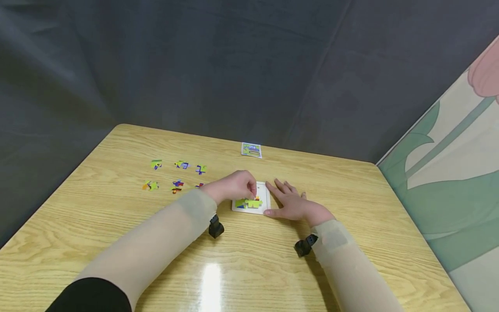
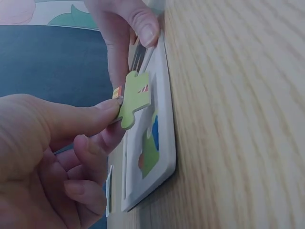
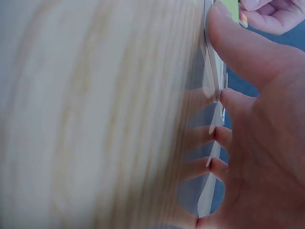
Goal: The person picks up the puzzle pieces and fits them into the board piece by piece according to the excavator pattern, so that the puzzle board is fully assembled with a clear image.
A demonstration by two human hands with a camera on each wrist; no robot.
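Note:
My left hand (image 1: 235, 185) is over a white puzzle tray (image 1: 267, 197). Between thumb and fingertips it pinches a green jigsaw piece (image 2: 137, 95) with a small red-and-white mark, tilted above the tray in the left wrist view. Inside the tray, towards its left end, lies another piece (image 2: 150, 152) in green and blue. My right hand (image 1: 291, 204) rests at the tray's right edge with its fingers spread; its thumb (image 3: 226, 24) touches the rim, and the other fingertips are on the table beyond.
Several loose jigsaw pieces (image 1: 153, 185) lie in two rows on the left of the wooden table (image 1: 187, 277). Near the far edge is a small picture card (image 1: 251, 150). A dark curtain (image 1: 218, 69) hangs behind the table, and a flowered cloth (image 1: 448, 173) is on the right.

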